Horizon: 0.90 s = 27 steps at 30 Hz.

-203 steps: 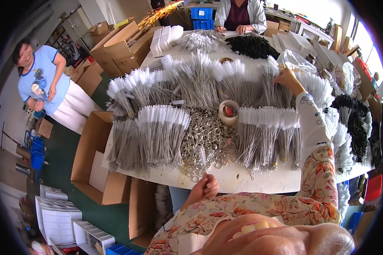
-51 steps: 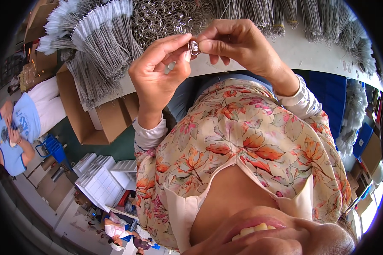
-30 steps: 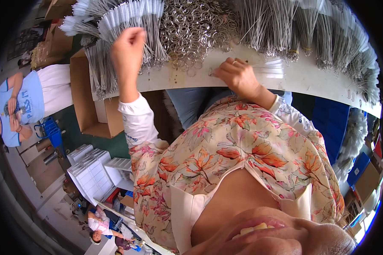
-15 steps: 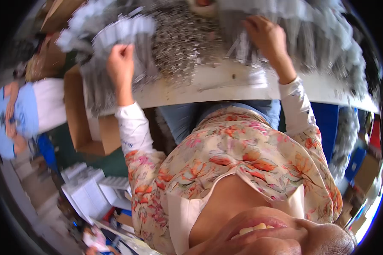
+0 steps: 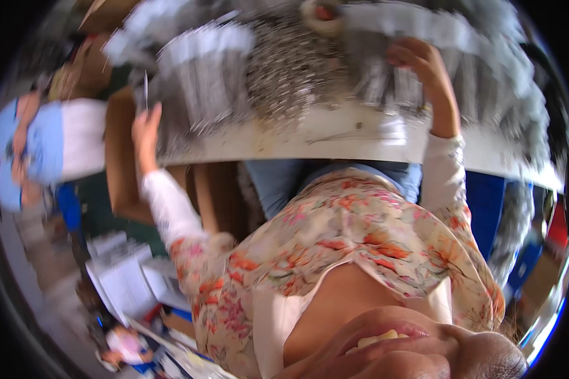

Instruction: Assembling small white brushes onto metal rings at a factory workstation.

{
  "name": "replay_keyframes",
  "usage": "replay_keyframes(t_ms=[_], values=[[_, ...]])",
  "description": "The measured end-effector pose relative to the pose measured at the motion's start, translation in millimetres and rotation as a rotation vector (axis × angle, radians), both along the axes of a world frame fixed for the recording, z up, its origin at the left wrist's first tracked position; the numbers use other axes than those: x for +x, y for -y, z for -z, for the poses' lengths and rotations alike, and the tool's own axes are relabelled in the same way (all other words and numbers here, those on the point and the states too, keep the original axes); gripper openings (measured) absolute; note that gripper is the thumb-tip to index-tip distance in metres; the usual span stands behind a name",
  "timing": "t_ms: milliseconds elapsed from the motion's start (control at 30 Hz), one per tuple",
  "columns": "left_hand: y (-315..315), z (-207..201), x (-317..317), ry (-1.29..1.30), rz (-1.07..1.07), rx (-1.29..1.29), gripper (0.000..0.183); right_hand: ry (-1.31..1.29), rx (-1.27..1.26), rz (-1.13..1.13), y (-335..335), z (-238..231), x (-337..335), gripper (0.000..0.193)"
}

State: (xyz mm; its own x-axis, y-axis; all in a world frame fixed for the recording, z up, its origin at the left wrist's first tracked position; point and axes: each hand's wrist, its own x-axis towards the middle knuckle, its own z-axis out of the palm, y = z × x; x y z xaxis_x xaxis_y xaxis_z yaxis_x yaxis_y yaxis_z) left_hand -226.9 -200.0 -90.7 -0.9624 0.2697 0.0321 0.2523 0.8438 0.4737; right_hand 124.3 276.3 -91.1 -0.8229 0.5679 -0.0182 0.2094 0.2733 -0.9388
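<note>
My left hand (image 5: pixel 146 131) is over the left end of the table, near a cardboard box. Its fingers pinch a thin pale strip (image 5: pixel 146 88) that stands upright above them. Beside it lies a thick bundle of grey strips with white ends (image 5: pixel 205 69). My right hand (image 5: pixel 427 69) is above another grey bundle (image 5: pixel 474 82) on the right, fingers bent and close together. Blur hides whatever they may hold. Between the hands spreads a heap of small shiny metal pieces (image 5: pixel 291 69).
A roll of tape (image 5: pixel 322 18) stands behind the heap. Thin rods (image 5: pixel 341 134) lie on the white table (image 5: pixel 284 148). An open cardboard box (image 5: pixel 123 183) is left of the table. Another person (image 5: pixel 38 145) in light blue stands further left.
My left hand has moved left and toward me, off the left bundle, with a thin strip now showing in it. My right hand has shifted slightly right and nearer. The whole view has shifted a little.
</note>
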Motion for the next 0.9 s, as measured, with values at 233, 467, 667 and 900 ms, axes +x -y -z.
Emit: replay_keyframes(t_ms=[233,467,667,900], values=[[-2.9,54.9,-2.9,-0.102,0.141,-0.126,0.026,-0.350,-0.304,-0.090,1.5,1.2,29.1,0.023],[-8.7,54.6,-4.1,-0.260,0.123,-0.401,0.033,-0.532,-0.559,-0.101,0.3,-16.9,67.5,0.020],[13.5,61.0,-25.8,-0.097,0.067,-0.158,0.023,-0.236,0.591,0.642,-76.7,-17.3,129.7,0.018],[-21.2,38.3,-0.3,-0.094,0.146,-0.194,0.020,0.473,0.883,0.815,-95.0,-14.7,142.3,0.018]])
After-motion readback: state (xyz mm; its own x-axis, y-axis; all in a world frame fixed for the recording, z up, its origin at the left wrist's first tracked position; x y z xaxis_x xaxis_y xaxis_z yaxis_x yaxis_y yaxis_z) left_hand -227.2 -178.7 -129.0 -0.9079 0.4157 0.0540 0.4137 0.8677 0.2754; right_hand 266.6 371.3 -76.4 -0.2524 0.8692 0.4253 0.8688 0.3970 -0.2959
